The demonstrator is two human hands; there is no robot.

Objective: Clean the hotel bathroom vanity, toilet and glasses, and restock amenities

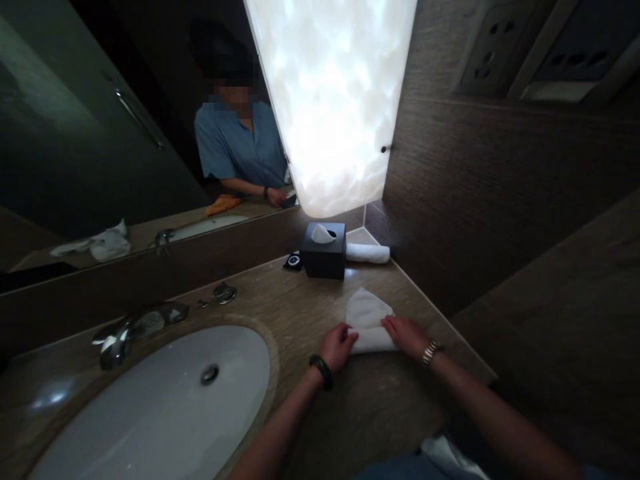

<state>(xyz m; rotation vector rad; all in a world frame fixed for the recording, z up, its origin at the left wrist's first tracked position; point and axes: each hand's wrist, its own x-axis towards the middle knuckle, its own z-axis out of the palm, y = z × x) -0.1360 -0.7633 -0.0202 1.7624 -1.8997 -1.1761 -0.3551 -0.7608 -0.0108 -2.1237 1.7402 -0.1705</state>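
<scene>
A small white towel (373,341) lies on the stone counter, its near part rolled into a thick cylinder and its far part flat, tapering to a point. My left hand (337,347) grips the left end of the roll, fingers curled around it. At the opposite end, my right hand (405,337) has its fingers closed on the roll near where the flat cloth begins. Beyond the towel stands a dark tissue box (324,260) with a white tissue sticking out. Another white towel (369,253), rolled up, rests beside the box against the corner.
To the left, a white oval basin (165,407) is set into the counter (295,313), with a chrome faucet (117,343) behind it. A small dark item (293,261) sits by the tissue box. A mirror and lit panel (340,100) rise behind; a wall (480,193) bounds the right.
</scene>
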